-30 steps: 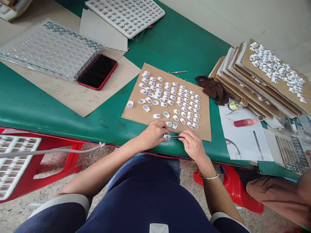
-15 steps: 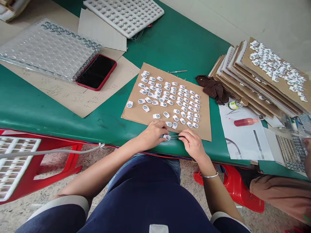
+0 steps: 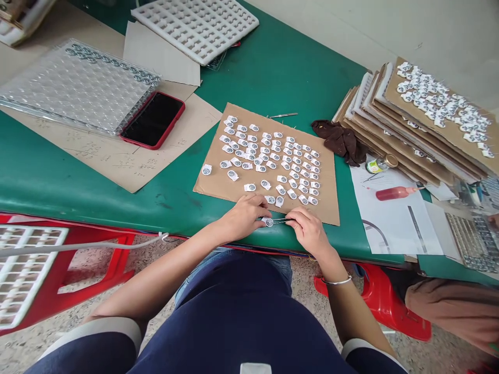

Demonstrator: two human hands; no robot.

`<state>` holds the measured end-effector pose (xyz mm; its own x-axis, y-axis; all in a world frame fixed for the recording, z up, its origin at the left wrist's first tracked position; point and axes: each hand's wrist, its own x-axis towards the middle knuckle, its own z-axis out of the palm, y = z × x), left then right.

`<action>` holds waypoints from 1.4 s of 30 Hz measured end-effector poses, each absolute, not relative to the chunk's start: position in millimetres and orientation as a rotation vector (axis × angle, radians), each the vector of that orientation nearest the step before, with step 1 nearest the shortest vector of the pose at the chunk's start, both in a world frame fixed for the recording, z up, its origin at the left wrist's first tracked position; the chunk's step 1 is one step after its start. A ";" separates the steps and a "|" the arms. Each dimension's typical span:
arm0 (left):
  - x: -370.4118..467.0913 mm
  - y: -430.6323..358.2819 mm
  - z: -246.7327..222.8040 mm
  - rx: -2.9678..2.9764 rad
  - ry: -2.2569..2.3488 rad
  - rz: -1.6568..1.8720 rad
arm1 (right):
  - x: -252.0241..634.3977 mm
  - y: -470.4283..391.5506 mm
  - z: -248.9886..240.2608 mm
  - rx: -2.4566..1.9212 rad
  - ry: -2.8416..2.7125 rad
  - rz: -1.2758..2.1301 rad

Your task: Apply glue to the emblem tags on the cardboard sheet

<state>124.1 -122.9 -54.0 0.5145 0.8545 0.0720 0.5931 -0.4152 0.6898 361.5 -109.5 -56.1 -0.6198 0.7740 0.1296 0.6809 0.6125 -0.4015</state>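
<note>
Near the table's front edge, my left hand (image 3: 247, 215) pinches a small round disc with a white paper tab (image 3: 268, 222) between thumb and fingers. My right hand (image 3: 310, 231) is closed on a pair of thin metal tweezers (image 3: 281, 221), whose tips point left and meet the disc. Just beyond both hands lies a brown cardboard sheet (image 3: 327, 202). Rows of similar tabbed discs (image 3: 265, 184) cover much of it, with a lone disc (image 3: 206, 170) at its left side. Fine detail on the held disc is too small to read.
Left on the green table (image 3: 296, 67) are a red-cased phone (image 3: 153, 119), a clear plastic tray (image 3: 78, 88) and a white foam tray (image 3: 198, 26). At right stand stacked boards (image 3: 390, 98), a brown cloth (image 3: 338, 140), a small jar (image 3: 376, 165) and a red-filled bottle (image 3: 395, 193). A person's leg (image 3: 448, 306) shows lower right.
The view has shifted slightly. Both hands keep almost the same place and grip, with the tweezers still at the tabbed disc.
</note>
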 end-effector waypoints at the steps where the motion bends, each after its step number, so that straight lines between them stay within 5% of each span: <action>1: 124.1 -122.9 -54.3 2.153 1.176 0.563 | 361.6 -109.5 -56.5 -1.179 -2.554 0.451; 42: 119.0 -120.9 -53.9 2.153 1.135 0.592 | 354.8 -147.7 -32.1 -1.425 -2.636 0.119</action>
<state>119.0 -120.9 -53.9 0.5288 0.8432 0.0973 0.5620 -0.4338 0.7043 354.8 -147.7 -32.1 -0.5408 0.8366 0.0874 0.8253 0.5478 -0.1369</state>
